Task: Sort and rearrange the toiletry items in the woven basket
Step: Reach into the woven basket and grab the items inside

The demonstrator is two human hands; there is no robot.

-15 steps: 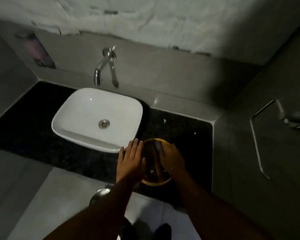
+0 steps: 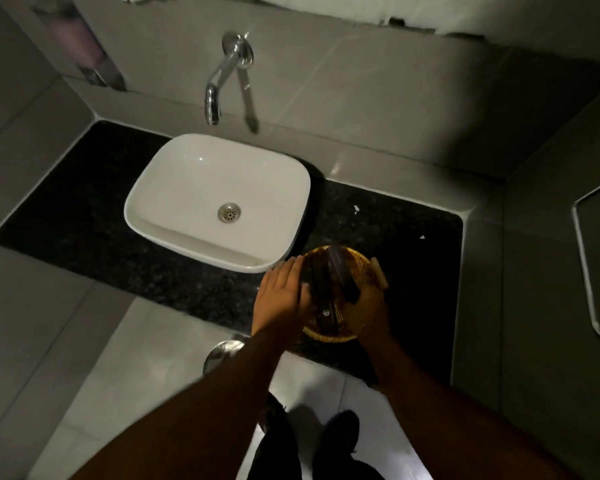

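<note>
Woven golden wicker, that's the basket (image 2: 359, 268), sitting on the black speckled stone desk (image 2: 84, 216) just right of the white sink (image 2: 174, 188) and close to the front edge. Both hands are on it. Left hand (image 2: 281, 299) lies flat with fingers spread against the basket's left side, grip open, not wrapped around anything; my guess is it's there to brace the basket so it doesn't slide or tip while the other hand digs around. Right hand (image 2: 369, 306) is curled at the near-right rim, and its grip looks closed on a dark tube (image 2: 342, 271) that slants up and away from the palm across the basket. It's dim and a bit blurred though, so I can't say how firm that hold is. Right between the two grips lies another dark tube (image 2: 323, 299), lengthwise in the basket, with a small pale logo near its close end. A pale little thing pokes out just past the right grip on the rim's outer side; can't tell what it is. Looks like an early sorting step, with the slanted tube probably being lifted or re-angled to lie alongside the other one.
</note>
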